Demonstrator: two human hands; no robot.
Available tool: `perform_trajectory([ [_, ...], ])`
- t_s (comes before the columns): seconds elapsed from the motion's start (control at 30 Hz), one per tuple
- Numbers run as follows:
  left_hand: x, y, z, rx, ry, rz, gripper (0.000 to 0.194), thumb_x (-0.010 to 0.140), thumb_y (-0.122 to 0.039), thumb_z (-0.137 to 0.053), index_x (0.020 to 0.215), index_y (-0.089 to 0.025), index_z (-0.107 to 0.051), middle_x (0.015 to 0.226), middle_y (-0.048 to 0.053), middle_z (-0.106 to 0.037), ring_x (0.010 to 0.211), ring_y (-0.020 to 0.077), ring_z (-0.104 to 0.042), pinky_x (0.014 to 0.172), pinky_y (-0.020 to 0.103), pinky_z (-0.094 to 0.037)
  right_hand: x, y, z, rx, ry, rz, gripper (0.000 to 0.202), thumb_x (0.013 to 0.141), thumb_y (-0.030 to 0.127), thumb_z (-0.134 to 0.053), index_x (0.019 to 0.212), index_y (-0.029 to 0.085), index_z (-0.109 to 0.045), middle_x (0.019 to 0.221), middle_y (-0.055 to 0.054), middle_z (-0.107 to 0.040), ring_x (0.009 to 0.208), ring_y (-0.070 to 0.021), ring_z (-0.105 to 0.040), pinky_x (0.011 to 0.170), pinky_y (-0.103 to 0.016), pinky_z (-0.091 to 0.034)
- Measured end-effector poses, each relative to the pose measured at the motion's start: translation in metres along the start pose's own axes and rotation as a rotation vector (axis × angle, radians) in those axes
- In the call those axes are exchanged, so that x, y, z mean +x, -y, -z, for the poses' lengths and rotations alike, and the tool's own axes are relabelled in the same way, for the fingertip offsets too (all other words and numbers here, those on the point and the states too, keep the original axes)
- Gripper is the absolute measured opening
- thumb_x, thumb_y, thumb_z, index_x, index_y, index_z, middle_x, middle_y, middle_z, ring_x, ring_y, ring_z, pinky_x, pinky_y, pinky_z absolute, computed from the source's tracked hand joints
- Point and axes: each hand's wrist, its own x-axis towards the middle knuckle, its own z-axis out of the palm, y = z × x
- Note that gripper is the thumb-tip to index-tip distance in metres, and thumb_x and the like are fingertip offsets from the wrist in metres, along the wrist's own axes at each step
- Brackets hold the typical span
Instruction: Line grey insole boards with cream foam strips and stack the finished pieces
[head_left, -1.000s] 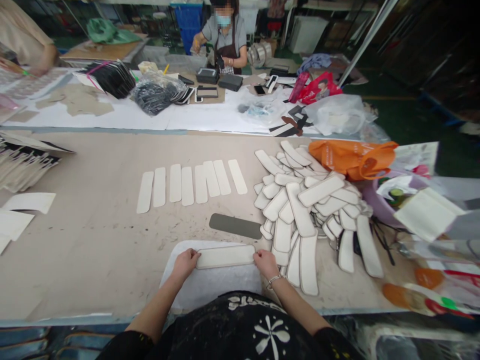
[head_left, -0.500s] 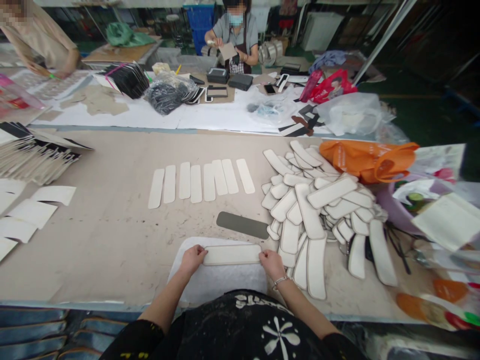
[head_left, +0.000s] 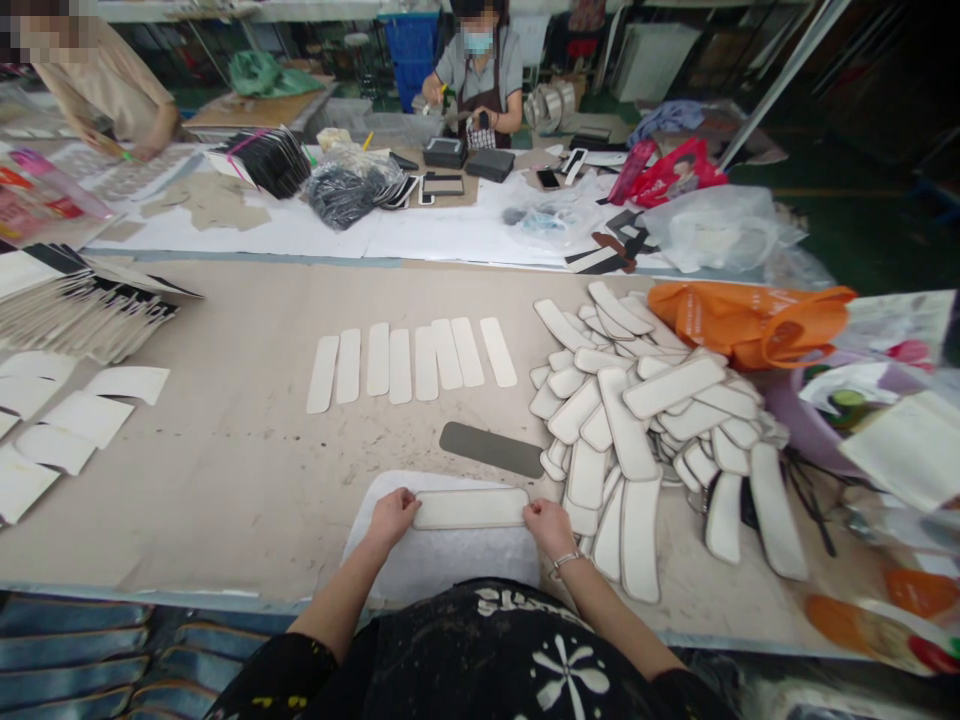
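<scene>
A white strip with rounded corners and a darker edge (head_left: 471, 509) lies lengthwise between my hands, over a white sheet (head_left: 457, 565) near the table's front edge. My left hand (head_left: 395, 514) pinches its left end, and my right hand (head_left: 549, 526) pinches its right end. Just beyond the strip rests a dark grey strip (head_left: 491, 450). Farther off, several white strips (head_left: 400, 366) stand in a loose row, upright in the view. On the right spreads a large heap of similar edged strips (head_left: 626, 425).
An orange bag (head_left: 750, 322) and a purple basin (head_left: 806, 415) sit right of the heap. White pieces (head_left: 86, 418) and a stack of dark-and-white pieces (head_left: 97, 310) lie at the left. Two people work beyond, at a far table (head_left: 315, 235) with bags and boxes.
The view has shifted slightly, moving the table's contents a little to the right. Both hands keep their hold on the strip. The person across has lowered the piece held up before.
</scene>
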Motion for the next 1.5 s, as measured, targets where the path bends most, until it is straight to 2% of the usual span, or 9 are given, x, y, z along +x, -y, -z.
perform_trajectory([
  [0.37, -0.001, 0.006, -0.01, -0.049, -0.08, -0.045, 0.01, 0.075, -0.023, -0.052, 0.07, -0.017, -0.057, 0.064, 0.001, -0.06, 0.064, 0.0147, -0.056, 0.06, 0.024, -0.037, 0.0, 0.001, 0.001, -0.038, 0.004, 0.006, 0.018, 0.072, 0.025, -0.049, 0.062, 0.017, -0.062, 0.057, -0.002, -0.06, 0.056, -0.013, -0.05, 0.053, -0.023, -0.028],
  [0.5, -0.011, 0.016, -0.016, -0.105, -0.165, -0.1, 0.014, 0.078, -0.025, -0.051, 0.086, -0.015, -0.057, 0.067, 0.0, -0.06, 0.063, 0.0128, -0.058, 0.062, 0.024, -0.043, -0.001, 0.0, 0.002, -0.035, 0.011, 0.025, 0.02, 0.073, 0.026, -0.048, 0.063, 0.018, -0.062, 0.058, -0.002, -0.06, 0.057, -0.0134, -0.051, 0.053, -0.023, -0.028],
  [0.6, -0.025, 0.026, -0.02, -0.125, -0.236, -0.185, 0.025, 0.081, -0.028, -0.048, 0.101, -0.015, -0.055, 0.081, 0.003, -0.061, 0.072, 0.0141, -0.059, 0.068, 0.027, -0.048, -0.002, 0.0, 0.002, -0.032, 0.019, 0.039, 0.02, 0.074, 0.027, -0.047, 0.062, 0.018, -0.061, 0.057, -0.001, -0.06, 0.057, -0.0133, -0.051, 0.053, -0.023, -0.028],
  [0.7, -0.04, 0.033, -0.022, -0.1, -0.277, -0.309, 0.027, 0.082, -0.03, -0.048, 0.105, -0.019, -0.059, 0.099, 0.008, -0.058, 0.092, 0.0186, -0.056, 0.082, 0.033, -0.047, -0.002, -0.001, 0.003, -0.033, 0.026, 0.05, 0.021, 0.074, 0.026, -0.047, 0.061, 0.018, -0.06, 0.057, -0.001, -0.06, 0.056, -0.013, -0.051, 0.053, -0.023, -0.028],
  [0.77, -0.046, 0.034, -0.024, -0.01, -0.289, -0.448, 0.027, 0.084, -0.028, -0.048, 0.106, -0.021, -0.06, 0.107, 0.008, -0.058, 0.101, 0.0209, -0.052, 0.089, 0.037, -0.044, -0.001, -0.001, 0.003, -0.036, 0.031, 0.055, 0.021, 0.075, 0.026, -0.047, 0.062, 0.018, -0.061, 0.057, -0.001, -0.06, 0.056, -0.0129, -0.051, 0.053, -0.023, -0.028],
  [0.87, -0.047, 0.034, -0.028, 0.174, -0.293, -0.614, 0.025, 0.086, -0.024, -0.046, 0.104, -0.022, -0.063, 0.11, 0.007, -0.06, 0.101, 0.0216, -0.05, 0.09, 0.039, -0.044, -0.001, 0.0, 0.004, -0.047, 0.038, 0.057, 0.022, 0.076, 0.026, -0.046, 0.061, 0.017, -0.061, 0.057, -0.002, -0.06, 0.056, -0.0127, -0.051, 0.053, -0.023, -0.028],
  [1.0, -0.041, 0.036, -0.037, 0.264, -0.304, -0.642, 0.023, 0.086, -0.022, -0.047, 0.099, -0.02, -0.066, 0.108, 0.008, -0.061, 0.098, 0.021, -0.051, 0.085, 0.036, -0.047, -0.002, 0.001, 0.006, -0.067, 0.041, 0.073, 0.024, 0.078, 0.026, -0.045, 0.064, 0.017, -0.062, 0.06, -0.002, -0.062, 0.057, -0.0122, -0.052, 0.054, -0.022, -0.029],
  [1.13, -0.037, 0.039, -0.042, 0.248, -0.315, -0.676, 0.022, 0.084, -0.019, -0.049, 0.099, -0.02, -0.066, 0.104, 0.008, -0.062, 0.094, 0.0201, -0.051, 0.084, 0.034, -0.048, -0.002, 0.002, 0.006, -0.101, 0.037, 0.084, 0.025, 0.08, 0.026, -0.044, 0.066, 0.016, -0.062, 0.063, -0.004, -0.063, 0.06, -0.0123, -0.053, 0.056, -0.022, -0.03],
  [1.5, -0.035, 0.035, -0.04, 0.19, -0.303, -0.674, 0.022, 0.085, -0.018, -0.047, 0.094, -0.019, -0.067, 0.098, 0.008, -0.063, 0.091, 0.019, -0.051, 0.083, 0.034, -0.048, -0.006, 0.009, 0.01, -0.229, 0.021, 0.133, 0.018, 0.082, 0.024, -0.044, 0.079, 0.017, -0.06, 0.074, -0.005, -0.065, 0.068, -0.0142, -0.055, 0.058, -0.024, -0.028],
])
